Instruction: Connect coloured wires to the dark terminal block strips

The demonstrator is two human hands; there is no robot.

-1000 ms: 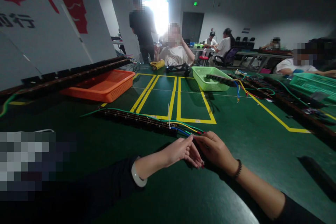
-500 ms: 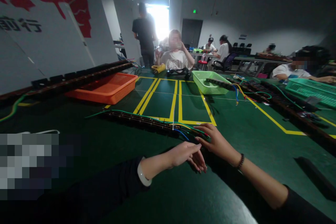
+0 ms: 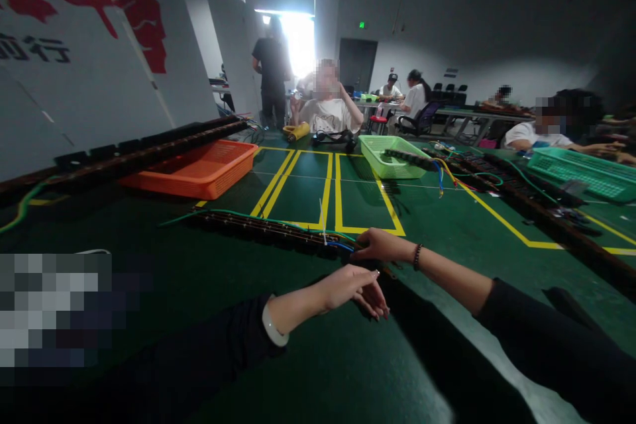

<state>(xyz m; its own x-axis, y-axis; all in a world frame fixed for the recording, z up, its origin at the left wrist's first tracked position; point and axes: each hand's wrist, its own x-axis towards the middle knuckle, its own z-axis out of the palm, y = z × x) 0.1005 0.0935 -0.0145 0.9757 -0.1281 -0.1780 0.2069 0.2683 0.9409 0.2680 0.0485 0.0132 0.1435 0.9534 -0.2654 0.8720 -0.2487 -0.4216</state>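
Observation:
A long dark strip assembly lies on the green table, with green, yellow and blue wires running along it to its right end. My right hand, with a beaded bracelet, is closed over the wires at that end. Just below and nearer to me, my left hand hangs above the table with its fingers apart and nothing seen in them. A white zip tie stands up from the strip near its right end.
An orange basket is at the left beside another long strip. A light green basket stands ahead, a teal basket at the right near more strips. People sit or stand beyond the table.
My right hand has moved left and closed over the wires near the strip's end. My left hand has barely moved. The view has shifted slightly.

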